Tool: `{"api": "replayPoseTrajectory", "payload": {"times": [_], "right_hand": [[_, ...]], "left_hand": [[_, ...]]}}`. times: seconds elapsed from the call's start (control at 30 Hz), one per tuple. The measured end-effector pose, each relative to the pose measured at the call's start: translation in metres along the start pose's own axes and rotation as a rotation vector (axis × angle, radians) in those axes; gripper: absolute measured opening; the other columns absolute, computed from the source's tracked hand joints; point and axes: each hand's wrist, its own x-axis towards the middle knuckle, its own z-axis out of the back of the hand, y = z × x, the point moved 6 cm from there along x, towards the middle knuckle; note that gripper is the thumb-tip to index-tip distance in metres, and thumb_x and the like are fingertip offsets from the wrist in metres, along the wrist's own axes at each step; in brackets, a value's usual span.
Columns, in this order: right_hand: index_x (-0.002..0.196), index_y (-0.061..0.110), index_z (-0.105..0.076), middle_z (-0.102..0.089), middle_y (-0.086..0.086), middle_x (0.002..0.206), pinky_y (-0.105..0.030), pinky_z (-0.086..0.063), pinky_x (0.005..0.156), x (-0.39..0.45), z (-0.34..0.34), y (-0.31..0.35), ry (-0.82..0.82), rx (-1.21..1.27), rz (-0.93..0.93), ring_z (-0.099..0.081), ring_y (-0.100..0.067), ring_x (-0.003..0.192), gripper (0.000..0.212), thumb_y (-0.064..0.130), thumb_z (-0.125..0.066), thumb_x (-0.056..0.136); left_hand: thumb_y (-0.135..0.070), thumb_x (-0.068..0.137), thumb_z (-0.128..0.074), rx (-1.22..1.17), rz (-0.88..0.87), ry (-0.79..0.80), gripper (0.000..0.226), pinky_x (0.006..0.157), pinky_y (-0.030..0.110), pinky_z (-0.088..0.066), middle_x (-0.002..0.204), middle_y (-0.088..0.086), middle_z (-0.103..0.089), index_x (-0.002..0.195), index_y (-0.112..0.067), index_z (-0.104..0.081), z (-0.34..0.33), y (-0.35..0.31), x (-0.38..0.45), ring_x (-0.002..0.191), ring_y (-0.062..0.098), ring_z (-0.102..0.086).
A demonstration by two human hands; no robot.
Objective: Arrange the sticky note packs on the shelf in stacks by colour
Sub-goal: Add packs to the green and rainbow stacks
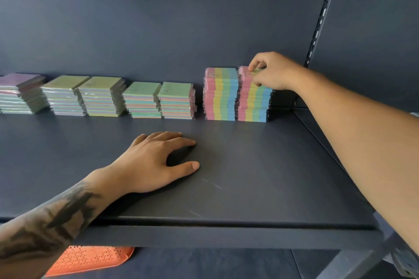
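In the head view, the top pack (250, 73) of the far-right striped stack (254, 102) is pinched by the curled fingers of the right hand (272, 72). A second striped stack (221, 95) is set just left of it. The left hand (154, 163) is laid flat, fingers relaxed, on the dark shelf (249, 176), nothing held. Green-topped stacks (140, 99) are lined up further left.
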Motion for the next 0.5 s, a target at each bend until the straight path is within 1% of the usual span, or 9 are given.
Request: {"api": "replayPoseTrajectory", "payload": {"times": [0.07, 0.13, 0.27, 0.37, 0.43, 0.5], "right_hand": [[0.113, 0.028, -0.063, -0.057, 0.002, 0.129, -0.031, -0.043, 0.074, 0.0018, -0.0013, -0.0022, -0.006, 0.003, -0.005, -0.056, -0.020, 0.107, 0.034, 0.011, -0.066, 0.084], [0.115, 0.029, -0.062, -0.056, 0.002, 0.132, -0.031, -0.041, 0.073, 0.0030, -0.0032, -0.0044, -0.006, 0.000, -0.002, -0.055, -0.020, 0.107, 0.036, 0.011, -0.065, 0.085], [0.121, 0.030, -0.059, -0.053, 0.004, 0.131, -0.033, -0.041, 0.078, 0.0016, -0.0040, -0.0038, 0.013, -0.019, 0.002, -0.054, -0.020, 0.110, 0.042, 0.009, -0.063, 0.085], [0.127, 0.032, -0.055, -0.050, 0.005, 0.137, -0.033, -0.040, 0.082, 0.0002, -0.0054, -0.0073, 0.021, -0.057, -0.002, -0.052, -0.020, 0.114, 0.050, 0.006, -0.063, 0.085], [0.128, 0.035, -0.052, -0.048, 0.004, 0.141, -0.036, -0.044, 0.085, -0.0006, -0.0083, -0.0093, 0.022, -0.086, -0.008, -0.052, -0.023, 0.114, 0.054, 0.007, -0.063, 0.083], [0.125, 0.040, -0.048, -0.049, 0.004, 0.139, -0.042, -0.049, 0.092, -0.0027, -0.0103, -0.0085, 0.023, -0.132, -0.015, -0.054, -0.026, 0.111, 0.056, 0.009, -0.061, 0.080]], "left_hand": [[-0.096, 0.078, -0.024, 0.004, 0.000, 0.010, 0.081, 0.123, 0.040, -0.019, 0.162, -0.020, -0.033, 0.148, -0.058, -0.035, -0.0007, 0.0011, -0.0004, 0.151, 0.009, -0.026], [-0.097, 0.076, -0.021, 0.006, -0.002, 0.006, 0.083, 0.123, 0.040, -0.019, 0.162, -0.020, -0.032, 0.148, -0.059, -0.035, -0.0011, 0.0018, -0.0013, 0.151, 0.008, -0.027], [-0.096, 0.075, -0.020, 0.012, -0.003, -0.014, 0.084, 0.122, 0.039, -0.021, 0.161, -0.020, -0.035, 0.148, -0.058, -0.037, -0.0015, 0.0017, -0.0008, 0.150, 0.008, -0.028], [-0.097, 0.074, -0.020, 0.010, -0.004, -0.009, 0.085, 0.122, 0.040, -0.022, 0.161, -0.020, -0.035, 0.148, -0.058, -0.037, -0.0017, 0.0019, -0.0003, 0.150, 0.008, -0.029], [-0.097, 0.074, -0.020, 0.012, -0.007, -0.006, 0.085, 0.121, 0.040, -0.022, 0.161, -0.019, -0.035, 0.148, -0.058, -0.037, -0.0016, 0.0013, -0.0005, 0.150, 0.008, -0.029], [-0.096, 0.075, -0.020, 0.012, -0.007, -0.005, 0.084, 0.121, 0.040, -0.022, 0.161, -0.019, -0.035, 0.148, -0.058, -0.037, -0.0017, 0.0017, -0.0005, 0.150, 0.009, -0.029]]}}
